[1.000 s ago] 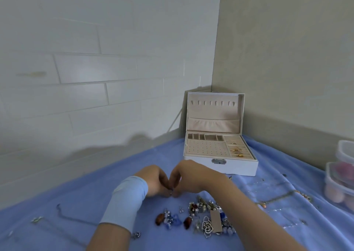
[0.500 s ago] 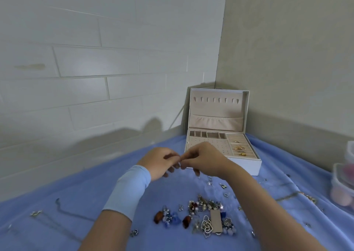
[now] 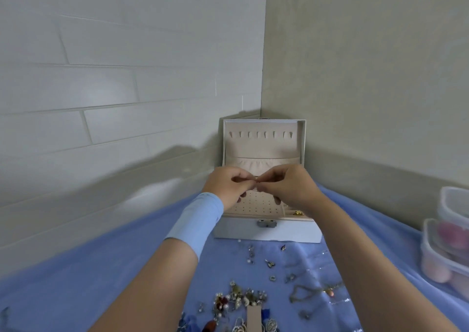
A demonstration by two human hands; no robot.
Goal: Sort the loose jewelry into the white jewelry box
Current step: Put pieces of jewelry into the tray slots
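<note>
The white jewelry box (image 3: 266, 231) stands open in the corner, lid upright, its beige tray with rows of small holes partly hidden by my hands. My left hand (image 3: 227, 185) and my right hand (image 3: 289, 184) meet fingertip to fingertip above the tray, both pinching a tiny piece of jewelry too small to make out. Gold pieces (image 3: 298, 213) lie in a right-hand compartment. Loose jewelry (image 3: 241, 298) is heaped on the blue cloth in front, with small earrings (image 3: 270, 263) scattered nearer the box.
A gold chain (image 3: 312, 290) lies right of the heap under my right forearm. Stacked clear plastic tubs (image 3: 449, 243) with pink items stand at the right edge. Walls close in behind and right of the box. Blue cloth (image 3: 76, 281) covers the surface.
Both hands have lifted from the heap of loose jewelry and moved forward over the open box, still pinched together. The view has shifted closer to the box.
</note>
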